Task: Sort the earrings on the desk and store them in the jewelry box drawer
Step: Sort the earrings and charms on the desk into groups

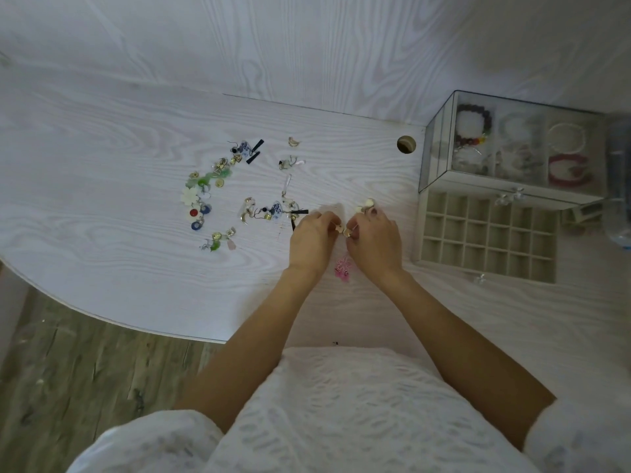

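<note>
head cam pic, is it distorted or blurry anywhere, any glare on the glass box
Head view: wide-angle bending curves the desk edge and back seam; light is soft and flat, with only faint shadows under the hands; the bottle at the right edge is smeared; the glass jewelry box shows a pale hazy sheen but its bracelets stay readable; the small earrings lack fine detail.

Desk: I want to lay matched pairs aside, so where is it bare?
Bare desk lies left of the earring cluster, and along the back up to the cable hole. Crowded: between the cluster, both hands and the open drawer.
</note>
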Demonstrator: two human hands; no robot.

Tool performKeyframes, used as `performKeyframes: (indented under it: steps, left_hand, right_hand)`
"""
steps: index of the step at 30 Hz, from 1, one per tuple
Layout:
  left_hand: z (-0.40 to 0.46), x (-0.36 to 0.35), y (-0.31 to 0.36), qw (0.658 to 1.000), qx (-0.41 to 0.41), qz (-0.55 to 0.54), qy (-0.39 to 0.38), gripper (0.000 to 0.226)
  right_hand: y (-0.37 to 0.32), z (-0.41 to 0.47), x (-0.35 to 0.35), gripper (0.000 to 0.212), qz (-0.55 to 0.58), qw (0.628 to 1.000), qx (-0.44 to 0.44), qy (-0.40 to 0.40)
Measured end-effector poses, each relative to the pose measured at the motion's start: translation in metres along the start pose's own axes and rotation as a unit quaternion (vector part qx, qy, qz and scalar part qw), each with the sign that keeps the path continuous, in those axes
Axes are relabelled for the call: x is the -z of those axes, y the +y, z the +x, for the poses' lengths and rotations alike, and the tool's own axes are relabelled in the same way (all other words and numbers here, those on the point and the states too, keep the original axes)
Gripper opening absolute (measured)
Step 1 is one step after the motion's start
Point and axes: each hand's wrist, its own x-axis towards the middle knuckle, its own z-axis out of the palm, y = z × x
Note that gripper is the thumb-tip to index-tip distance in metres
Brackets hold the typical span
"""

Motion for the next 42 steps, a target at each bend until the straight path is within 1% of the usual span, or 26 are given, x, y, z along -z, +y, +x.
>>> performKeyframes:
  steps: [4, 9, 12, 14, 16, 17, 19, 21, 22, 24, 26, 27, 29, 31, 34, 38, 40, 42]
  left_hand:
    - [0.001, -0.004, 0.001, 1.0, -0.01, -0.015, 0.003, 0.017]
    - [0.001, -0.003, 0.002, 1.0, -0.021, -0.019, -0.003, 0.018]
    - [-0.004, 0.008, -0.001, 0.999, -0.043, -0.026, -0.001, 0.024]
    - [-0.012, 0.022, -0.008, 0.997, -0.069, -0.044, 0.018, 0.024]
    - [-0.023, 0.04, -0.025, 0.992, -0.086, -0.067, 0.062, 0.018]
    - [-0.028, 0.047, -0.035, 0.99, -0.083, -0.074, 0.087, 0.016]
    - [-0.035, 0.059, -0.06, 0.988, -0.038, -0.072, 0.129, 0.014]
    - [-0.035, 0.067, -0.082, 0.988, 0.011, -0.034, 0.15, 0.016]
    - [-0.032, 0.07, -0.091, 0.988, 0.018, -0.001, 0.156, 0.018]
    - [-0.021, 0.071, -0.1, 0.987, -0.017, 0.061, 0.146, 0.024]
    - [-0.008, 0.07, -0.099, 0.987, -0.059, 0.093, 0.113, 0.029]
    - [-0.001, 0.068, -0.095, 0.988, -0.066, 0.103, 0.092, 0.031]
    - [0.011, 0.064, -0.089, 0.99, -0.052, 0.12, 0.055, 0.031]
    - [0.019, 0.061, -0.086, 0.991, -0.031, 0.124, 0.041, 0.03]
    - [0.021, 0.06, -0.084, 0.994, -0.006, 0.102, 0.049, 0.03]
    - [0.017, 0.06, -0.086, 0.992, -0.013, 0.097, 0.077, 0.017]
    - [0.01, 0.061, -0.088, 0.992, -0.009, 0.068, 0.102, 0.012]
    - [0.003, 0.064, -0.093, 0.992, 0.014, 0.022, 0.126, 0.009]
  right_hand:
    - [0.001, 0.001, -0.001, 0.008, -0.003, 1.0, -0.002, 0.003]
    - [0.002, 0.002, 0.003, 0.013, -0.006, 1.0, -0.001, -0.013]
    - [0.0, -0.001, 0.012, 0.015, -0.009, 1.0, 0.024, -0.013]
    - [-0.002, -0.002, 0.022, 0.017, 0.017, 0.999, 0.051, -0.004]
    - [-0.008, 0.002, 0.031, 0.02, 0.07, 0.995, 0.071, -0.01]
    - [-0.012, 0.004, 0.035, 0.021, 0.094, 0.992, 0.079, -0.018]
    - [-0.023, 0.012, 0.036, 0.023, 0.114, 0.987, 0.106, -0.038]
    - [-0.037, 0.021, 0.03, 0.023, 0.098, 0.985, 0.128, -0.061]
    - [-0.044, 0.026, 0.024, 0.023, 0.085, 0.984, 0.139, -0.075]
    - [-0.06, 0.033, 0.011, 0.027, 0.05, 0.981, 0.158, -0.098]
    - [-0.072, 0.037, -0.002, 0.031, 0.018, 0.982, 0.16, -0.101]
    - [-0.077, 0.037, -0.007, 0.033, 0.007, 0.983, 0.153, -0.1]
    - [-0.082, 0.039, -0.013, 0.032, -0.008, 0.985, 0.135, -0.105]
    - [-0.08, 0.039, -0.014, 0.028, -0.007, 0.986, 0.122, -0.113]
    - [-0.072, 0.04, -0.007, 0.023, 0.019, 0.984, 0.136, -0.111]
    - [-0.077, 0.072, 0.009, 0.018, 0.007, 0.971, 0.225, -0.077]
    - [-0.088, 0.098, 0.015, 0.019, -0.001, 0.961, 0.273, -0.053]
    - [-0.103, 0.126, 0.014, 0.021, 0.0, 0.955, 0.293, -0.048]
